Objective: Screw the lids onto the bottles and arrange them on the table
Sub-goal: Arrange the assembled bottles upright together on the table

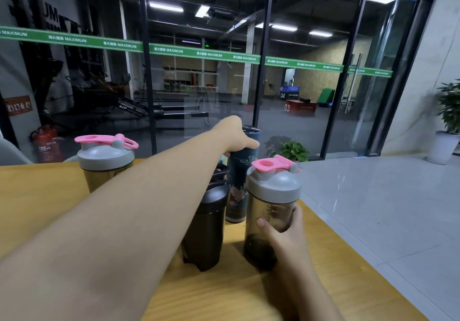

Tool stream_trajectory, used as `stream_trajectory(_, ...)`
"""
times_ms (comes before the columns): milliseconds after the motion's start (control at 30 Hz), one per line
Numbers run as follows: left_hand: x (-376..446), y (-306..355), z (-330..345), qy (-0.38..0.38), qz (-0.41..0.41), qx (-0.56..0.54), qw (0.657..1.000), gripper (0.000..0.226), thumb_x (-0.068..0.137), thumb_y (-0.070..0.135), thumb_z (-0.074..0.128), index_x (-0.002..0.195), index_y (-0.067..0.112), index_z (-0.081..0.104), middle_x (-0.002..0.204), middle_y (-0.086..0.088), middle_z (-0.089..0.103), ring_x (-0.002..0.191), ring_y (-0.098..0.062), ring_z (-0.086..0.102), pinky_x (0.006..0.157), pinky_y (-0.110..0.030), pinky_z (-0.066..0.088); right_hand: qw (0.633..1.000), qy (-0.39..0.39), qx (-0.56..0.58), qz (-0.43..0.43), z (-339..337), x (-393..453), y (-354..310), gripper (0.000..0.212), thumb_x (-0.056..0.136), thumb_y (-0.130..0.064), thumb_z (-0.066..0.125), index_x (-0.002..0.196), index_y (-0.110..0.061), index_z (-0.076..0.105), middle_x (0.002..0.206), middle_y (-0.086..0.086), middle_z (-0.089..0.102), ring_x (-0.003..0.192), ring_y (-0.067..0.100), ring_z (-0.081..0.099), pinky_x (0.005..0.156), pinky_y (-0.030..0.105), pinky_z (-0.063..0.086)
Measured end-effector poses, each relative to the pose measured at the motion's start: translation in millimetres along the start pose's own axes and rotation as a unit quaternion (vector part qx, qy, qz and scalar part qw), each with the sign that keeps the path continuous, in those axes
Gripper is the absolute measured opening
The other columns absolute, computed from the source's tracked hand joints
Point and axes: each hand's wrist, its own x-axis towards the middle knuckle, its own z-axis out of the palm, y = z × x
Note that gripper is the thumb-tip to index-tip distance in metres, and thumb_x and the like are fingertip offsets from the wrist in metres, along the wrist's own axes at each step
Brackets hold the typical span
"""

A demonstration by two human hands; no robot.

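My left hand reaches far across the wooden table and grips the top of a tall dark blue patterned bottle. My right hand holds the smoky body of a shaker bottle with a grey lid and pink flip cap, standing at the right. A black shaker bottle stands between them, partly hidden behind my left forearm. Another grey-and-pink lidded shaker stands at the back left.
The table's right edge drops off to a grey tiled floor. Glass walls with a green band stand behind the table. A small green plant sits on the floor beyond, and a red fire extinguisher at the far left.
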Motion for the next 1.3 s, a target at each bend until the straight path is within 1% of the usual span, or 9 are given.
stream_trajectory(233, 3.6, 5.5, 11.4, 0.0, 0.023, -0.008, 1.0, 0.031, 0.081, 0.029, 0.071, 0.081, 0.008, 0.048, 0.077, -0.009, 0.054, 0.071, -0.027, 0.055, 0.056, -0.032, 0.049, 1.0, 0.009, -0.009, -0.006, 0.2, 1.4, 2.5, 0.085, 0.042, -0.048, 0.078, 0.118, -0.027, 0.046, 0.115, 0.0, 0.063, 0.106, 0.015, 0.061, 0.094, 0.044, 0.05)
stream_trajectory(567, 6.1, -0.5, 14.8, 0.005, 0.041, -0.005, 0.999, 0.043, 0.082, 0.039, 0.071, 0.098, 0.004, 0.052, 0.088, -0.011, 0.057, 0.076, -0.025, 0.055, 0.068, -0.036, 0.049, 1.0, 0.004, -0.023, -0.019, -0.7, 1.6, 0.4, 0.093, 0.043, -0.043, 0.079, 0.125, -0.027, 0.038, 0.118, -0.003, 0.058, 0.108, 0.011, 0.056, 0.079, 0.019, 0.044)
stream_trajectory(733, -1.2, -7.3, 2.1, 0.019, 0.046, 0.014, 0.999, 0.031, 0.093, 0.049, 0.051, 0.085, 0.02, 0.047, 0.079, 0.001, 0.048, 0.069, -0.012, 0.046, 0.063, -0.026, 0.037, 0.998, 0.007, -0.056, -0.034, -2.3, 2.6, 4.6, 0.109, 0.039, -0.058, 0.074, 0.133, -0.023, 0.032, 0.127, 0.003, 0.051, 0.117, 0.019, 0.051, 0.096, 0.033, 0.044)
stream_trajectory(800, -4.8, -14.9, -9.0, 0.046, 0.057, 0.042, 0.996, 0.037, 0.097, 0.047, 0.044, 0.114, 0.016, 0.054, 0.108, -0.004, 0.06, 0.095, -0.018, 0.057, 0.079, -0.03, 0.043, 0.998, 0.005, -0.053, -0.036, -3.0, 3.6, 5.1, 0.11, 0.039, -0.058, 0.075, 0.133, -0.022, 0.031, 0.128, 0.003, 0.05, 0.118, 0.02, 0.05, 0.096, 0.034, 0.043)
stream_trajectory(867, -11.5, -25.8, -22.3, 0.077, 0.057, 0.097, 0.991, 0.05, 0.099, 0.039, 0.042, 0.139, 0.009, 0.043, 0.136, -0.011, 0.053, 0.119, -0.025, 0.052, 0.093, -0.033, 0.041, 0.998, 0.009, -0.049, -0.037, -3.8, 4.8, 6.9, 0.108, 0.042, -0.053, 0.08, 0.133, -0.021, 0.031, 0.129, 0.004, 0.049, 0.119, 0.021, 0.05, 0.097, 0.035, 0.043)
stream_trajectory(1033, -30.3, -69.7, -55.9, 0.109, 0.031, 0.186, 0.976, 0.044, 0.099, 0.029, 0.045, 0.139, 0.012, 0.042, 0.142, -0.012, 0.046, 0.129, -0.029, 0.043, 0.105, -0.042, 0.038, 0.996, 0.017, -0.056, -0.063, -4.0, 5.6, 16.8, 0.094, 0.061, -0.026, 0.088, 0.136, -0.024, 0.031, 0.135, 0.005, 0.047, 0.124, 0.022, 0.047, 0.103, 0.039, 0.04)
stream_trajectory(1133, -44.1, -90.7, -70.8, 0.119, -0.019, 0.299, 0.947, 0.051, 0.097, 0.035, 0.046, 0.143, 0.014, 0.037, 0.145, -0.013, 0.039, 0.136, -0.033, 0.032, 0.11, -0.048, 0.032, 0.994, 0.027, -0.061, -0.085, -4.1, 3.2, 17.8, 0.11, 0.051, -0.042, 0.087, 0.141, -0.024, 0.029, 0.137, 0.001, 0.045, 0.125, 0.018, 0.045, 0.102, 0.036, 0.039)
stream_trajectory(1233, -59.9, -111.5, -77.3, 0.109, -0.088, 0.327, 0.935, 0.073, 0.096, 0.041, 0.048, 0.153, 0.018, 0.007, 0.161, -0.011, 0.002, 0.148, -0.031, 0.001, 0.117, -0.054, 0.01, 0.992, 0.024, -0.072, -0.098, -4.5, 1.1, 19.2, 0.107, 0.06, -0.026, 0.089, 0.144, -0.027, 0.023, 0.137, -0.005, 0.04, 0.125, 0.013, 0.041, 0.106, 0.042, 0.039)
stream_trajectory(1300, -68.1, -123.0, -79.7, 0.104, -0.13, 0.304, 0.938, 0.092, 0.092, 0.046, 0.053, 0.152, 0.018, -0.01, 0.16, -0.011, -0.019, 0.148, -0.031, -0.009, 0.117, -0.054, 0.007, 0.99, 0.029, -0.088, -0.108, -4.2, 0.5, 21.2, 0.108, 0.062, -0.018, 0.088, 0.146, -0.028, 0.02, 0.138, -0.006, 0.035, 0.126, 0.011, 0.038, 0.108, 0.042, 0.037)
